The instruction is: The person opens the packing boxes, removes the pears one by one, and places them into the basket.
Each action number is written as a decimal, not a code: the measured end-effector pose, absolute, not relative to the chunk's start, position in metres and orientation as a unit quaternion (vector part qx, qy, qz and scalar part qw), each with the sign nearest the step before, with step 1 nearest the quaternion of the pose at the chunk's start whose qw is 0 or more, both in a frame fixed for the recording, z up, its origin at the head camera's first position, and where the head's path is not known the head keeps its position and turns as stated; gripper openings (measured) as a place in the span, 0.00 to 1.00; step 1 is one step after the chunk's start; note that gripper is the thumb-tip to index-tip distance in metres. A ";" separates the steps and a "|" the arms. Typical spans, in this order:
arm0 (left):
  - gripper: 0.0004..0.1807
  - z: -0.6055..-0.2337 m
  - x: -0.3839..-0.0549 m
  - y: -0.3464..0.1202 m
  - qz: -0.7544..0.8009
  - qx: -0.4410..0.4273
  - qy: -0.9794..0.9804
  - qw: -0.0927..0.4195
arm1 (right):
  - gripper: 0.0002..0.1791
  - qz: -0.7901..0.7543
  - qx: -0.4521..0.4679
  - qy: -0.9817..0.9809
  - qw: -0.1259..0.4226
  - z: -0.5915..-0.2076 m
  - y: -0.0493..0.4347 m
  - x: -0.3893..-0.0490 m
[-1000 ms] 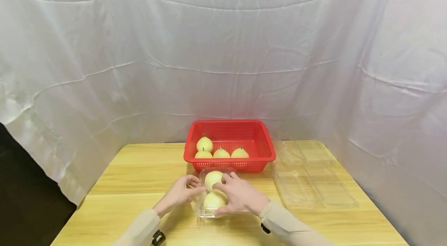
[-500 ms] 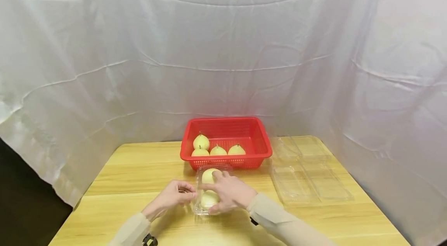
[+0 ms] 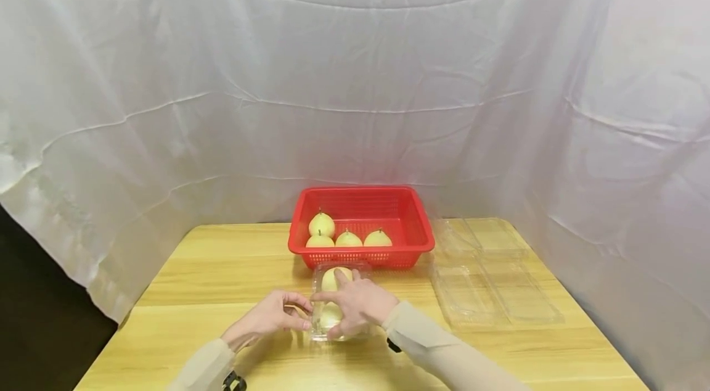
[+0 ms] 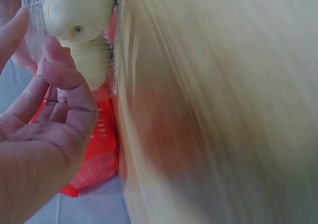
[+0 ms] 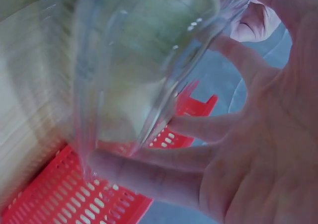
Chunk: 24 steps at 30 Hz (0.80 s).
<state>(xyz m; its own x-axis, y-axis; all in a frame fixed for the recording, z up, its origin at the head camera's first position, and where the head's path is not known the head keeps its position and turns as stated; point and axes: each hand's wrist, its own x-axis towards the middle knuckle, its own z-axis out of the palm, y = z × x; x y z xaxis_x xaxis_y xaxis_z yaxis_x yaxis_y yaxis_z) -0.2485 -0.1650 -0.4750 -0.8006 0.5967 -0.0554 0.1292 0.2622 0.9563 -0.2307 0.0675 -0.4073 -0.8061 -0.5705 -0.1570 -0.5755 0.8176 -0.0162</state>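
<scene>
A clear plastic fruit box (image 3: 320,337) with two pale yellow pears (image 3: 331,316) inside lies on the table in front of the red basket. My right hand (image 3: 360,301) rests over the top of the box, fingers spread and mostly straight. In the right wrist view its fingers (image 5: 154,177) lie along the clear lid and reach its far end. My left hand (image 3: 277,316) is at the left edge of the box near the front corner. The left wrist view shows its thumb and loosely bent index finger (image 4: 62,67) apart, close to the rim.
Behind the box stands a red perforated basket (image 3: 363,253) with several pears (image 3: 322,224) at its left and front. Several clear plastic boxes (image 3: 471,295) lie on the right of the wooden table (image 3: 222,274). A pale curtain (image 3: 355,82) encloses the back and sides.
My left hand has shifted toward the front left corner of the box. The right hand has moved slightly left and lies farther over the box top. The head view has shifted slightly.
</scene>
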 end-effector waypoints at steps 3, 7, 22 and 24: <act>0.20 -0.474 -0.248 -0.164 0.564 0.237 0.761 0.216 | 0.41 0.011 -0.293 0.952 0.085 -0.404 0.065 -0.232; 0.23 -0.475 -0.245 -0.165 0.571 0.242 0.751 0.226 | 0.40 0.009 -0.281 0.954 0.103 -0.402 0.062 -0.233; 0.25 -0.479 -0.243 -0.162 0.542 0.274 0.766 0.211 | 0.39 -0.012 -0.265 0.960 0.091 -0.410 0.060 -0.233; 0.23 -0.477 -0.243 -0.161 0.531 0.275 0.776 0.199 | 0.39 -0.011 -0.267 0.960 0.085 -0.410 0.060 -0.234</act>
<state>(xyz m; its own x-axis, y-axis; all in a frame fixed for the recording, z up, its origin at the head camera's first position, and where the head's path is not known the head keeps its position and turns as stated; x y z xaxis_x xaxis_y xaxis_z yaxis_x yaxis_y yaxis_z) -0.2430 -0.1614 -0.4771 -0.7693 0.6387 -0.0170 0.2157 0.2848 0.9340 -0.2340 0.0599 -0.4098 -0.8432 -0.5142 -0.1572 -0.5106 0.8573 -0.0655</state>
